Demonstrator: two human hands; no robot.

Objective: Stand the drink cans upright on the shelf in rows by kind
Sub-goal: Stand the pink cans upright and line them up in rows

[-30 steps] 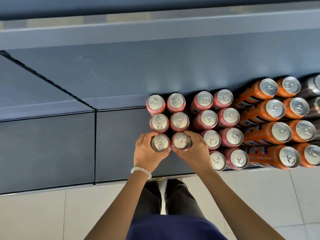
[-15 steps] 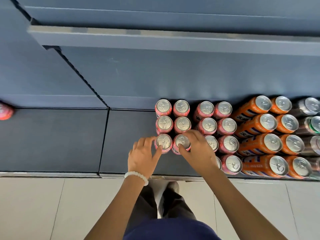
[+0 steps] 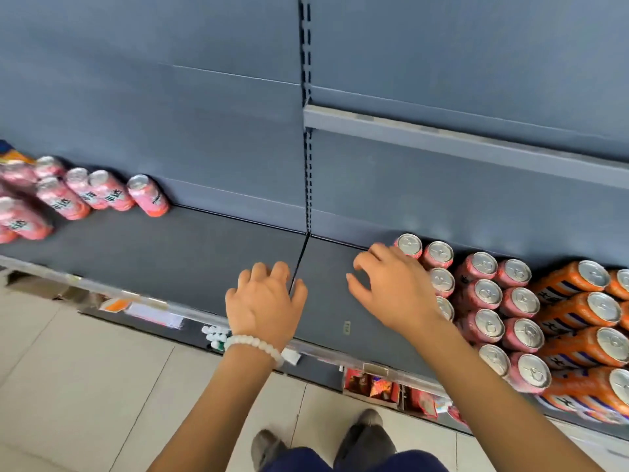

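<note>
Both hands are over the shelf [image 3: 190,253] near its front edge, and neither holds anything: the left hand [image 3: 263,306] has loosely bent fingers, the right hand [image 3: 391,287] has spread, relaxed fingers just beside the upright pink cans [image 3: 483,294]. Orange cans [image 3: 578,311] stand in rows further right. More pink cans [image 3: 102,190] cluster at the shelf's far left, against the back wall.
</note>
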